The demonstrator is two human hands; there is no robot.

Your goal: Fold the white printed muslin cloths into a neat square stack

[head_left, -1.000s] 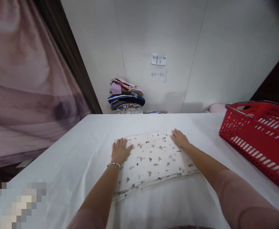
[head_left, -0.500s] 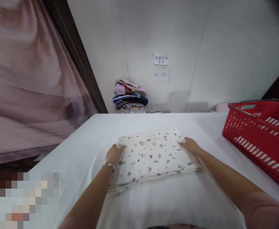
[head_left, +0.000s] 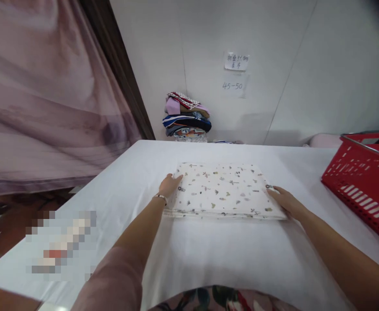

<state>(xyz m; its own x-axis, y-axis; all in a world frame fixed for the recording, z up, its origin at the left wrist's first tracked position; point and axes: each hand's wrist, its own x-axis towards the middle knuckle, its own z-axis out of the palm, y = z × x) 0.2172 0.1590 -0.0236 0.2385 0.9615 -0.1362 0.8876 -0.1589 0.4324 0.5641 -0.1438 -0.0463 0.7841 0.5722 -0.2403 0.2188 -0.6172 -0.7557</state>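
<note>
A folded white cloth (head_left: 221,190) with small printed motifs lies flat on the white-covered table (head_left: 221,246), its layered edge toward me. At its left edge is my left hand (head_left: 170,185), a bracelet on the wrist, thumb on top of the cloth and the other fingers mostly hidden, so its grip is unclear. My right hand (head_left: 286,201) touches the right edge with thumb and finger at the border. Whether that edge is pinched does not show.
At the right stands a red perforated basket (head_left: 364,185) with a metal handle. Behind the table is a pile of folded fabrics (head_left: 187,119) against the wall. A pink curtain (head_left: 46,95) hangs at the left. A pixelated patch covers something on the table's left.
The cloth lies straighter and flatter, its front edge now nearly level. My right hand has slid down its right edge toward the front corner. The view has shifted left and down.
</note>
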